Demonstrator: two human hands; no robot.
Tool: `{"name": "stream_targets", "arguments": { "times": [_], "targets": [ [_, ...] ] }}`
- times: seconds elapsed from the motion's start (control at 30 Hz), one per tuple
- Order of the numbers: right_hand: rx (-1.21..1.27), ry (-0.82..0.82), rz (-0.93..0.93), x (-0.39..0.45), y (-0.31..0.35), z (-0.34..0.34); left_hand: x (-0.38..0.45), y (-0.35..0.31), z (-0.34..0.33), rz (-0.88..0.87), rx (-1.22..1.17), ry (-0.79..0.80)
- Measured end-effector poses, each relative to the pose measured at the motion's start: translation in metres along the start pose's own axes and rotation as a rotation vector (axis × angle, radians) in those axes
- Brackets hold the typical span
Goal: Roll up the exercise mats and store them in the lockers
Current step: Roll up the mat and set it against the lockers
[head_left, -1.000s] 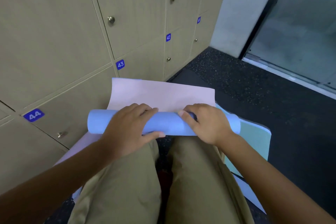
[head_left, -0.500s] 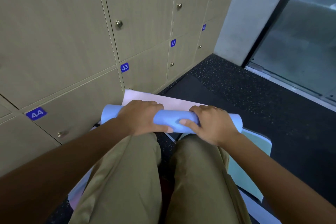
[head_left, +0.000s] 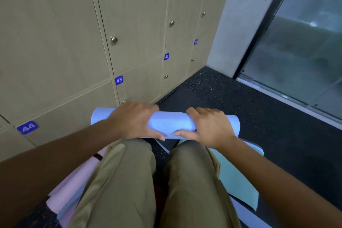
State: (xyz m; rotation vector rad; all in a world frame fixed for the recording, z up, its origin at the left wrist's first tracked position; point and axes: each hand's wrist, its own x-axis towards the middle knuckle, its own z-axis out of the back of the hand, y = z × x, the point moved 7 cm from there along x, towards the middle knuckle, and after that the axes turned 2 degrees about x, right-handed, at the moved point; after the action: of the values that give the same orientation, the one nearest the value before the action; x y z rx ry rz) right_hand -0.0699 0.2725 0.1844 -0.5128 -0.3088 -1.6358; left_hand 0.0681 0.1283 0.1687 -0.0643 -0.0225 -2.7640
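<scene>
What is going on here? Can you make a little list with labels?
Place: on the floor beside the lockers
Left hand: grips the blue mat roll
Right hand: grips the same roll
Roll: fully rolled, lying across in front of the knees
Other mats: pink mat and green mat under the legs
Locker doors: all closed

A dark speckled floor (head_left: 231,96) ran from the left to a grey wall (head_left: 238,24) and a glass door (head_left: 299,46) at far right.
</scene>
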Motion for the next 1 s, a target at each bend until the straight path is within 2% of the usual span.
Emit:
{"name": "stream_targets", "arguments": {
  "times": [0.1, 0.27, 0.57, 0.7, 0.83, 1.0],
  "targets": [
    [-0.012, -0.024, -0.001, -0.013, 0.012, 0.032, -0.027, -0.013, 0.025, 0.016, -0.006, -0.014],
    [0.024, 0.046, -0.02, -0.049, 0.045, 0.077, -0.089, -0.049, 0.057, 0.039, -0.105, 0.006],
    [0.171, 0.104, 0.02, -0.135, 0.122, 0.128, -0.192, -0.093, 0.043, -0.035, 0.036, -0.174],
    [0.17, 0.138, 0.014, -0.164, 0.143, 0.139, -0.228, -0.112, 0.042, -0.108, -0.066, -0.213],
    [0.169, 0.155, -0.008, -0.184, 0.158, 0.145, -0.244, -0.123, 0.041, -0.133, -0.178, -0.192],
    [0.142, 0.129, -0.02, -0.197, 0.169, 0.139, -0.239, -0.122, 0.02, -0.094, -0.232, -0.007]
  ]
}}
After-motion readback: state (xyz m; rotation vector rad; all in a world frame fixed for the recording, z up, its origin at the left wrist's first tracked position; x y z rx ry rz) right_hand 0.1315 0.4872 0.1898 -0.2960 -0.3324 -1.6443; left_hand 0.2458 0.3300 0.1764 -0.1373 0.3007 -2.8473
